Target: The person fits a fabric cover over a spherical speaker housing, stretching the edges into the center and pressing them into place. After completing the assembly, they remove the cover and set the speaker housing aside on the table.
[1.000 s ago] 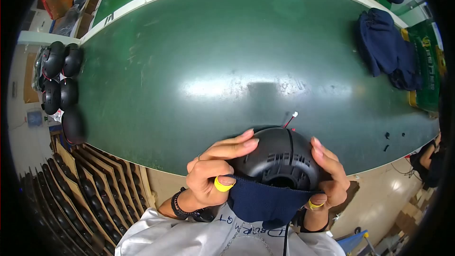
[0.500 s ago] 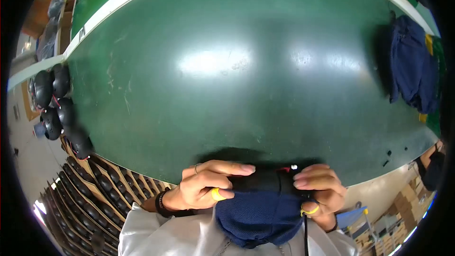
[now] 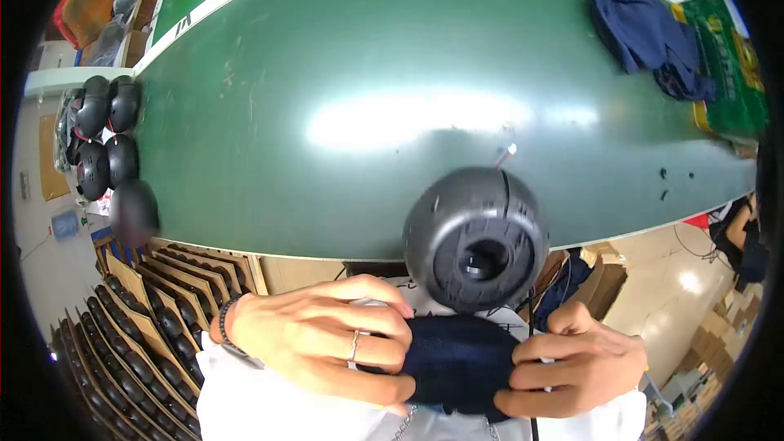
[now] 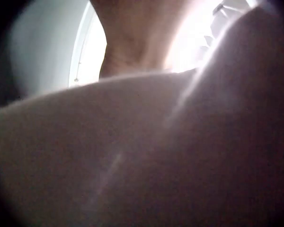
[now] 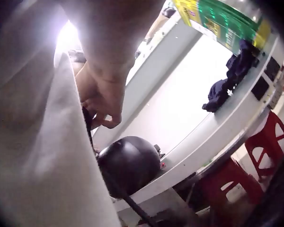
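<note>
A round black shell [image 3: 445,229] with a hole in its face rests at the table's near edge, a small white connector [image 3: 512,149] on a wire behind it. Below it, close to the person's body, both hands grip a dark blue cloth [image 3: 457,363]. The left hand [image 3: 327,339] has its fingers curled at the cloth's left end; the right hand [image 3: 576,363] holds the right end. Neither hand touches the shell. In the right wrist view the right hand [image 5: 104,94] is above the black shell [image 5: 130,163]. The left wrist view is mostly filled by blurred skin or fabric.
Several black shells [image 3: 106,126] stand at the table's left end. Blue cloths [image 3: 641,28] lie at the back right by a green bag [image 3: 723,65]. Small black bits [image 3: 664,173] lie on the right of the green table [image 3: 286,73]. Racks of black parts [image 3: 155,318] stand lower left.
Both hands have let go of the shell and moved down towards the body with the blue cloth, which no longer covers the shell. The shell's holed face is exposed.
</note>
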Motion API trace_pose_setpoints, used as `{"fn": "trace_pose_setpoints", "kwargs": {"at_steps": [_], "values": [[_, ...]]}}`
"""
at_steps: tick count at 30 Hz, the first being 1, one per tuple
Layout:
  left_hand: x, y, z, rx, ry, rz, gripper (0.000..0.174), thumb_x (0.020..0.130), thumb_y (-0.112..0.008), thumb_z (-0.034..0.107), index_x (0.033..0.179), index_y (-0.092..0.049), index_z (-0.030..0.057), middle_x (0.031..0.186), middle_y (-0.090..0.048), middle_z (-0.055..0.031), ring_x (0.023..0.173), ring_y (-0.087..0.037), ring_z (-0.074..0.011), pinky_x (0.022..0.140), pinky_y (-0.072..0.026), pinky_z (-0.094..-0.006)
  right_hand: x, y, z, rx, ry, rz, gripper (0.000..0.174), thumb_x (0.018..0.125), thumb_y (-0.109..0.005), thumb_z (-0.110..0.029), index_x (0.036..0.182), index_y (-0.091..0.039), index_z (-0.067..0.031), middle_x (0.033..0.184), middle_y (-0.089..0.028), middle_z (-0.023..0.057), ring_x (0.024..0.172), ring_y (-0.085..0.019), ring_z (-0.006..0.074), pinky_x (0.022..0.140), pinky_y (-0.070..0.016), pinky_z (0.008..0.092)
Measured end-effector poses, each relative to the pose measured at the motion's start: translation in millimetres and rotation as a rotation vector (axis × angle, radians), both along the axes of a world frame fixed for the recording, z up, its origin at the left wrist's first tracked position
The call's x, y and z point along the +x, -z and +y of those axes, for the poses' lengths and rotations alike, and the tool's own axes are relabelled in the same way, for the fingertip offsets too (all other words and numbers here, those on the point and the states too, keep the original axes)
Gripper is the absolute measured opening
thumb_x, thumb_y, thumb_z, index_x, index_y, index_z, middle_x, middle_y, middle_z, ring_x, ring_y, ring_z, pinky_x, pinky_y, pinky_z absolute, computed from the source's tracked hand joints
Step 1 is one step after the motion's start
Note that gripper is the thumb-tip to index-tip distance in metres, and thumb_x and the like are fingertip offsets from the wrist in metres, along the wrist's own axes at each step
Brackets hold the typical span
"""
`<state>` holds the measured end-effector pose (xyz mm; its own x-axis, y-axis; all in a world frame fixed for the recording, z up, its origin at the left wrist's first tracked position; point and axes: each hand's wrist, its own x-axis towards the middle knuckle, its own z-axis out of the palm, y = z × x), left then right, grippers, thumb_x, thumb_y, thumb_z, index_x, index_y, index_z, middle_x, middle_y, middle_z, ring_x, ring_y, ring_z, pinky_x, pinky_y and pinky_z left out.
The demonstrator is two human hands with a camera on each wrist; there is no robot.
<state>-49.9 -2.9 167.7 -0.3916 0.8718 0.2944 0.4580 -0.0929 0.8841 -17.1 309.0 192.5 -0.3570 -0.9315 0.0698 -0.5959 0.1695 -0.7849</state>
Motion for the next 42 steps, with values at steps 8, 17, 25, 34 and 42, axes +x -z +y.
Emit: {"fn": "trace_pose_setpoints", "kwargs": {"at_steps": [8, 17, 25, 34, 42], "values": [[61, 30, -20, -0.158, -0.238, 0.293, 0.029, 0.077, -0.088, 0.036, 0.083, -0.075, 0.0102, 0.137, -0.056, -0.0239, 0.136, -0.046, -0.0454, 0.103, -0.0479, -0.0520, 78, 38, -15, 0.068, 0.218, -0.045, 0.019, 0.075, -0.073, -0.021, 0.092, -0.067, -0.0128, 0.089, -0.057, -0.0033, 0.095, -0.059, 0.0127, 0.082, -0.0345, 0.0340], [35, 91, -20, -0.010, -0.361, -0.073, 0.017, 0.075, -0.089, 0.018, 0.088, -0.081, 0.0100, 0.165, -0.020, -0.0320, 0.154, -0.020, -0.0497, 0.114, -0.0399, -0.0595, 96, 90, -22, -0.073, 0.718, 0.251, 0.020, 0.071, -0.082, -0.029, 0.082, -0.075, -0.0134, 0.144, -0.050, 0.0283, 0.131, -0.048, 0.0425, 0.104, -0.0413, 0.0433], [72, 100, 4, 0.054, -0.407, -0.116, 0.019, 0.077, -0.090, 0.025, 0.088, -0.083, 0.0109, 0.165, 0.001, -0.0385, 0.152, -0.008, -0.0576, 0.113, -0.0368, -0.0638, 92, 117, -10, -0.256, 0.881, -0.018, 0.025, 0.070, -0.087, -0.030, 0.081, -0.077, -0.0099, 0.160, -0.020, 0.0429, 0.150, -0.030, 0.0533, 0.113, -0.0398, 0.0518], [94, 66, -2, -0.282, -0.522, 0.612, 0.013, 0.077, -0.084, 0.028, 0.087, -0.082, 0.0216, 0.132, -0.059, -0.0104, 0.107, -0.050, -0.0245, 0.077, -0.0450, -0.0291, 113, 96, 9, -0.091, 0.717, 0.478, 0.025, 0.057, -0.085, -0.019, 0.079, -0.072, -0.0171, 0.102, -0.072, -0.0031, 0.068, -0.052, 0.0147, 0.063, -0.0377, 0.0374], [75, 68, -3, -0.416, -0.148, 0.444, 0.027, 0.072, -0.074, 0.016, 0.099, -0.070, 0.0137, 0.098, -0.064, 0.0037, 0.082, -0.055, -0.0141, 0.063, -0.0466, -0.0267, 85, 84, 10, 0.137, 0.287, 0.039, 0.021, 0.070, -0.073, -0.016, 0.089, -0.064, -0.0142, 0.091, -0.067, -0.0029, 0.067, -0.057, 0.0148, 0.054, -0.0481, 0.0278]]}}
